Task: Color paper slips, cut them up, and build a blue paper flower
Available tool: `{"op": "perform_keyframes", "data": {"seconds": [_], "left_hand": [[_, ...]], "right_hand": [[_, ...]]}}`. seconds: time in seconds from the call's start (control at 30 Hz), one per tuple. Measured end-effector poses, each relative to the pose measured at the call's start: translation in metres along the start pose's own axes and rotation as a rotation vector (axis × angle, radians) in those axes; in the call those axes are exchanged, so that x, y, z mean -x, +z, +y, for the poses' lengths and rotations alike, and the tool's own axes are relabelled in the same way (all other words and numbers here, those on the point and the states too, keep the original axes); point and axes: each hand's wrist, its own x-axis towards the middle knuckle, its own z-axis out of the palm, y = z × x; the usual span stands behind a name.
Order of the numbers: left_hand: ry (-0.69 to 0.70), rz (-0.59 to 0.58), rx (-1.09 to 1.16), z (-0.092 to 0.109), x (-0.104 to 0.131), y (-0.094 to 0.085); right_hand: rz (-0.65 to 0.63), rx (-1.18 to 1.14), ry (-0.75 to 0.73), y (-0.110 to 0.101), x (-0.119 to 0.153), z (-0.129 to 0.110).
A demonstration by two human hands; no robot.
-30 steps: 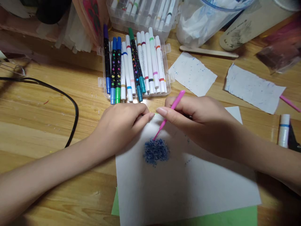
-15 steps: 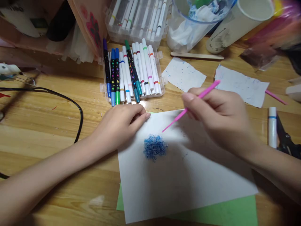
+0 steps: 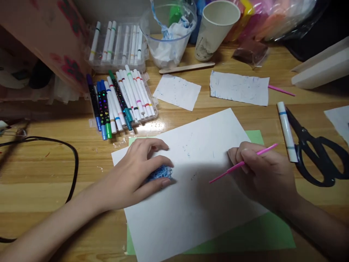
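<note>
My left hand (image 3: 133,174) arches half open over a rough, fuzzy blue-and-white clump (image 3: 164,172), which shows between my thumb and index finger, the rest hidden beneath my palm. I can't tell how firmly those fingers press on it. The clump lies on a large white sheet of paper (image 3: 191,211), over a green sheet (image 3: 245,236) on the wooden worktop (image 3: 92,167).

My right hand (image 3: 263,169) is closed around a slim pink stick tool (image 3: 236,167), its thin tip pointing left, well apart from the clump. Just beyond that hand, to its right, lie a white marker with blue bands (image 3: 287,131) and black-handled scissors (image 3: 311,140). Ahead of my left hand sits a clear plastic tray of markers (image 3: 155,109).
</note>
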Motion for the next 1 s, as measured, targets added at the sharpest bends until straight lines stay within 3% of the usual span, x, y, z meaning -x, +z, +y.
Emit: {"op": "perform_keyframes", "data": {"seconds": [0.27, 0.47, 0.53, 0.67, 0.77, 0.9, 1.0], "left_hand": [[-0.031, 0.022, 0.083, -0.001, -0.003, 0.002], [-0.027, 0.124, 0.022, -0.001, -0.003, 0.007], [-0.126, 0.225, -0.009, 0.002, 0.006, 0.008], [-0.587, 0.597, 0.054, 0.012, 0.042, 0.012], [-0.845, 0.623, 0.404, 0.019, 0.064, 0.016], [-0.923, 0.648, 0.681, 0.026, 0.064, 0.018], [-0.911, 0.677, 0.699, 0.029, 0.058, 0.018]], "right_hand": [[-0.111, -0.019, 0.044, -0.008, -0.001, -0.001], [-0.109, -0.144, 0.078, -0.009, 0.0, 0.0], [-0.068, -0.164, 0.073, -0.011, -0.002, 0.0], [0.064, -0.164, 0.047, -0.012, -0.008, -0.002], [0.08, -0.154, 0.054, -0.008, -0.011, -0.007], [0.098, -0.174, 0.013, -0.002, -0.011, -0.011], [0.083, -0.247, -0.05, -0.001, -0.011, -0.008]]}}
